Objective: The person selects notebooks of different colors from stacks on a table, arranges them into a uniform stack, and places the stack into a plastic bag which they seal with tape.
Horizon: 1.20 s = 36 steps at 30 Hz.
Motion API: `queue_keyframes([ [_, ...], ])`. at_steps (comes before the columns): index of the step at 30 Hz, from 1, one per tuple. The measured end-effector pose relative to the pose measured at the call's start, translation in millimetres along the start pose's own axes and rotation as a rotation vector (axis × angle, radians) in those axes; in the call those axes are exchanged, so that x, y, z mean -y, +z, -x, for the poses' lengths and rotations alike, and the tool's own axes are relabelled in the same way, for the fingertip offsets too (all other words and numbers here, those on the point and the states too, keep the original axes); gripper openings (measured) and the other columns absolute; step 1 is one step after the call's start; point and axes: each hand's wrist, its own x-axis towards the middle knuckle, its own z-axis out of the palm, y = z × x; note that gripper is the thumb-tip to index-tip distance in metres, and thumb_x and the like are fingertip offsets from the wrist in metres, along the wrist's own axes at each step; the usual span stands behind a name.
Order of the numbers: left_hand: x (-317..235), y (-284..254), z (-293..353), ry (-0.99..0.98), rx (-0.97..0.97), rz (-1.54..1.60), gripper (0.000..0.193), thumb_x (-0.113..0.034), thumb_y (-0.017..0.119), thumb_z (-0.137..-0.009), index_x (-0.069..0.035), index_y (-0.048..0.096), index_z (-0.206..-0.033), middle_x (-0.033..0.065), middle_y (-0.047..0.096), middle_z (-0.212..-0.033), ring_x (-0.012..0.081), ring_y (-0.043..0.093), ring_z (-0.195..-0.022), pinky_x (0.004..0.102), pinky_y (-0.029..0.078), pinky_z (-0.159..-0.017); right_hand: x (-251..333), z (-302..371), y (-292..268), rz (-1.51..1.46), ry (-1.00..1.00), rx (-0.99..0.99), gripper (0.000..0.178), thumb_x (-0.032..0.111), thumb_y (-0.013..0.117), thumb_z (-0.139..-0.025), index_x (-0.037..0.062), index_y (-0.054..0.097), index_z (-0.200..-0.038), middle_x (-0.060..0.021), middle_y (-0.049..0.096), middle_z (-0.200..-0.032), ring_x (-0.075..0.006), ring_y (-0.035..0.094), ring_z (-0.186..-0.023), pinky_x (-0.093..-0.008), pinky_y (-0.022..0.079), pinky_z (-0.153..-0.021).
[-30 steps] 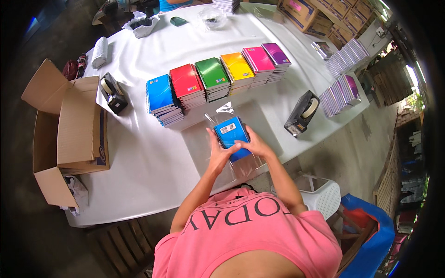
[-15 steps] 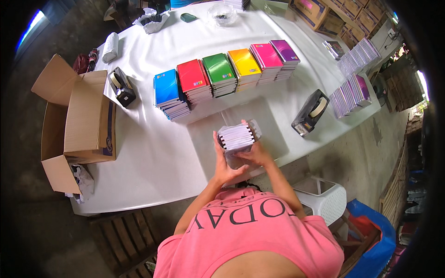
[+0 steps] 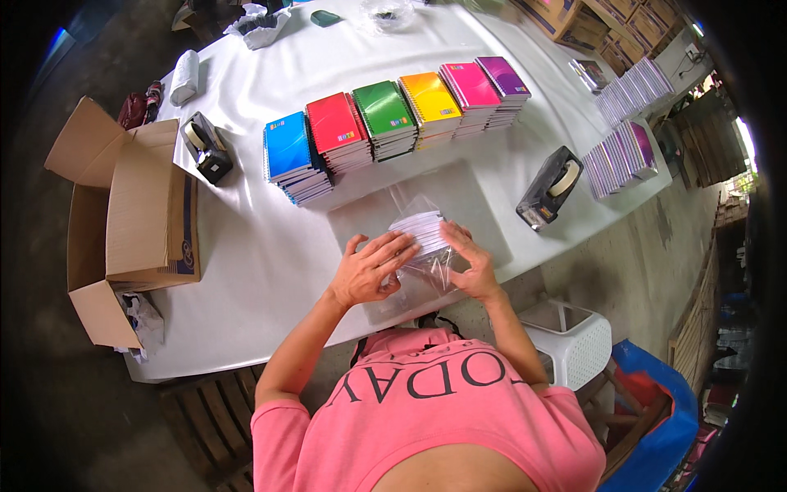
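Between my hands, on a grey translucent sheet (image 3: 484,209), is a small stack of notebooks (image 3: 421,232) with its white page edges facing up. Clear plastic bag film (image 3: 433,269) surrounds it, with a loose, crinkled end toward me. My left hand (image 3: 370,267) is closed on the left side of the bag, fingers lying over the film and the stack. On the right side, my right hand (image 3: 473,261) grips the bag, fingers along the stack's edge and thumb by the loose film. Whether a fingertip pinches the film is hard to see.
Beyond stand spiral notebook piles: blue (image 3: 288,148), red (image 3: 334,123), green (image 3: 384,111), yellow (image 3: 430,98), pink (image 3: 470,86) and purple (image 3: 502,78). Tape dispensers stand left (image 3: 207,148) and right (image 3: 551,189). An open carton (image 3: 139,205) sits left; wrapped notebook bundles (image 3: 619,160) lie right.
The notebook stack has tipped and turned, and the loose bag end now faces me. My left hand has moved from its side to over the film; my right hand has shifted up its right side.
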Motion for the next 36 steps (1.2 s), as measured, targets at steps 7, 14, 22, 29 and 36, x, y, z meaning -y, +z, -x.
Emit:
queue_keyframes([
  [7,-2,-26,-10,-0.016,0.24,-0.004,0.092,-0.032,0.075,-0.061,-0.044,0.029,-0.14,-0.0058,0.034,-0.142,0.0122,0.036,-0.128,0.0611,0.034,-0.085,19,-13,-7,-0.179,0.137,-0.085,0.063,0.003,0.074,-0.067,0.0122,0.056,-0.127,-0.005,0.052,-0.134,-0.0231,0.04,-0.132,-0.0403,0.025,-0.111],
  [14,1,-29,-12,0.006,0.234,0.019,0.089,-0.032,0.075,-0.061,-0.042,0.031,-0.139,-0.0046,0.036,-0.139,0.0135,0.037,-0.128,0.0618,0.032,-0.086,20,-24,-10,0.104,-0.06,0.14,0.057,0.001,0.072,-0.067,0.0172,0.06,-0.121,0.0001,0.058,-0.126,-0.0187,0.047,-0.125,-0.0474,0.018,-0.112],
  [22,27,-25,-38,-0.245,-0.131,0.588,0.074,-0.026,0.071,-0.064,-0.021,0.046,-0.133,0.0082,0.046,-0.131,0.0253,0.043,-0.123,0.0513,0.034,-0.094,14,-29,-10,0.505,-0.267,0.149,0.053,0.008,0.072,-0.068,0.0221,0.06,-0.118,0.0041,0.059,-0.122,-0.0135,0.05,-0.122,-0.0574,0.01,-0.111],
  [29,60,-35,-103,-0.263,0.043,0.989,0.022,0.004,0.057,-0.075,-0.004,0.072,-0.089,0.0081,0.068,-0.075,0.0195,0.066,-0.072,0.0275,0.051,-0.07,23,-33,-7,0.529,-0.252,0.146,0.05,0.01,0.072,-0.069,0.0213,0.061,-0.116,0.0058,0.06,-0.121,-0.0129,0.049,-0.123,-0.0564,0.008,-0.112],
  [36,40,-67,-74,0.165,-0.424,0.505,0.044,-0.038,0.06,-0.076,-0.017,0.064,-0.115,0.0033,0.054,-0.127,0.0276,0.044,-0.124,0.0488,0.032,-0.098,23,-28,-2,0.5,-0.224,0.068,0.043,0.009,0.071,-0.072,0.02,0.064,-0.113,0.0064,0.061,-0.119,-0.0134,0.049,-0.123,-0.0539,0.008,-0.112],
])
